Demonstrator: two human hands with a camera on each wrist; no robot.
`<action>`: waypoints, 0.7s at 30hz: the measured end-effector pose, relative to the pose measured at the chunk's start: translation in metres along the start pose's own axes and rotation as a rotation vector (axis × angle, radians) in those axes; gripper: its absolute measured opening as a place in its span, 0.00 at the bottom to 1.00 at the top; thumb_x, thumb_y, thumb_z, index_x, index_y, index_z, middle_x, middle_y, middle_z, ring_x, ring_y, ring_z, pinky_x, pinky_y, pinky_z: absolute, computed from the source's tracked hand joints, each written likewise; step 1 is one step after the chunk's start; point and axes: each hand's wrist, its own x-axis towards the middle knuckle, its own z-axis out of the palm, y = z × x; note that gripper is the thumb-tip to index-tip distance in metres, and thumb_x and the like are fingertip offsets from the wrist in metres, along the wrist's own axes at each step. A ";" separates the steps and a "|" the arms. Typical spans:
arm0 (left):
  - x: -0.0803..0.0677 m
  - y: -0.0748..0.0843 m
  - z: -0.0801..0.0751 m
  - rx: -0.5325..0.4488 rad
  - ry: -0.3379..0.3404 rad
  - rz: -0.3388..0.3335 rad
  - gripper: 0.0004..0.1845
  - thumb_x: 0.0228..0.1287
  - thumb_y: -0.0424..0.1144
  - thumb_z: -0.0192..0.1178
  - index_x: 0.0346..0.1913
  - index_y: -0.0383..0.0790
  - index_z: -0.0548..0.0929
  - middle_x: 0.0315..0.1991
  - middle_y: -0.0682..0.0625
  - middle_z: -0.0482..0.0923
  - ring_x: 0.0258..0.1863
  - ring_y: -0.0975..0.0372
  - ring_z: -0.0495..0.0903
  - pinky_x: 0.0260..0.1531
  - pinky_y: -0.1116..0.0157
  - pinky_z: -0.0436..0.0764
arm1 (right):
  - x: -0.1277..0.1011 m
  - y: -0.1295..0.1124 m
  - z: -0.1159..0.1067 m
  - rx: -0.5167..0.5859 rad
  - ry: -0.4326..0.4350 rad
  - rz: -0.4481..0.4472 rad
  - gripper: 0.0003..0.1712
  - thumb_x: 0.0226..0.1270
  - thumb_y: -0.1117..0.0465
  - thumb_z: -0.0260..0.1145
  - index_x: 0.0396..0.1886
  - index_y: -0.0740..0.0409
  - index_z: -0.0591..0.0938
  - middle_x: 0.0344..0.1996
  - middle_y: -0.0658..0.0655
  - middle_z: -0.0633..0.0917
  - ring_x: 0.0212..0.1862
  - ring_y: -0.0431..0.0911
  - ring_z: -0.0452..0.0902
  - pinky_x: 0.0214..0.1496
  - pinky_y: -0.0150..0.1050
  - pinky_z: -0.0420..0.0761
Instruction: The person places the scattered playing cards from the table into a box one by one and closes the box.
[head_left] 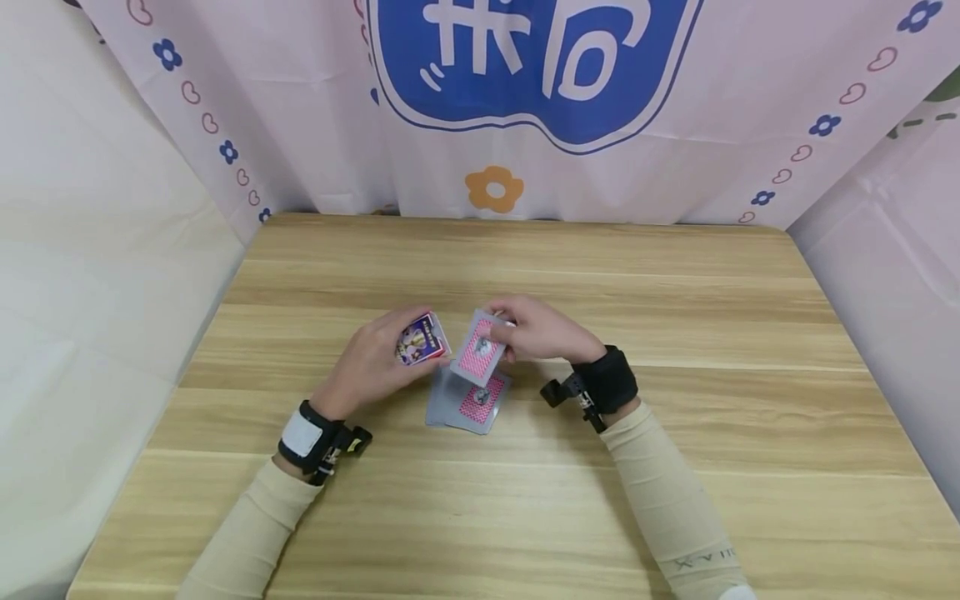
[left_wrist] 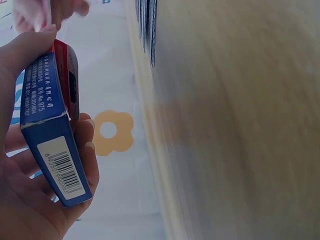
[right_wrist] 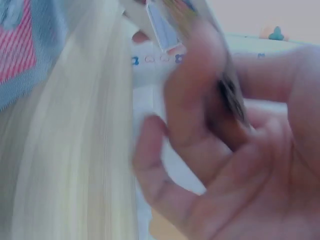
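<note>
A: Playing card (head_left: 472, 360), where?

B: Pinched in the right hand (head_left: 543, 329), low over the middle of the counter (head_left: 675, 467). Pink-patterned back up, thumb across it, other fingers mostly hidden behind. Single or stacked, impossible to tell.

A: And in the left hand (head_left: 367, 358)?

B: A card box (head_left: 422, 340), just left of the card, held between curled fingers and thumb. Cover print too small to read from the head; barcode label (left_wrist: 61, 167) plain in the left wrist view, far side hidden by the hand.

A: Underneath?

B: Loose cards (head_left: 483, 406) on the counter, overlapping, partly covered by the held one. Touching or apart, hard to say; also impossible to count.

A: Any help from the right wrist?

B: Little. Blurred, box mostly behind fingers, loose cards cut off at the left edge.

A: Farther out?

B: Black wrist straps (head_left: 606, 379), beige sleeves (head_left: 667, 492) cut off below; behind the counter, a printed curtain (head_left: 315, 125), large white characters cropped at the top.
</note>
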 end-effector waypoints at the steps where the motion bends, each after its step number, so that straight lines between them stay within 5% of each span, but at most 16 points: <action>1: 0.000 0.000 0.000 -0.001 -0.001 -0.001 0.44 0.56 0.50 0.81 0.72 0.36 0.75 0.64 0.36 0.82 0.56 0.48 0.85 0.55 0.48 0.86 | 0.001 -0.001 0.001 0.021 0.030 -0.008 0.15 0.81 0.63 0.57 0.60 0.62 0.81 0.36 0.57 0.88 0.29 0.44 0.81 0.32 0.35 0.80; 11: 0.000 0.001 -0.002 -0.003 0.010 0.007 0.43 0.55 0.49 0.81 0.71 0.36 0.76 0.61 0.37 0.84 0.52 0.51 0.86 0.50 0.51 0.87 | 0.003 -0.008 0.007 0.172 0.233 0.022 0.13 0.83 0.62 0.58 0.58 0.60 0.82 0.33 0.56 0.87 0.28 0.50 0.77 0.29 0.34 0.72; 21: 0.000 0.004 0.000 -0.004 0.028 0.056 0.42 0.54 0.52 0.82 0.68 0.36 0.79 0.57 0.41 0.86 0.46 0.55 0.85 0.44 0.56 0.86 | 0.009 -0.009 0.021 0.101 0.358 0.004 0.14 0.82 0.60 0.60 0.60 0.58 0.82 0.32 0.56 0.86 0.26 0.49 0.78 0.25 0.31 0.71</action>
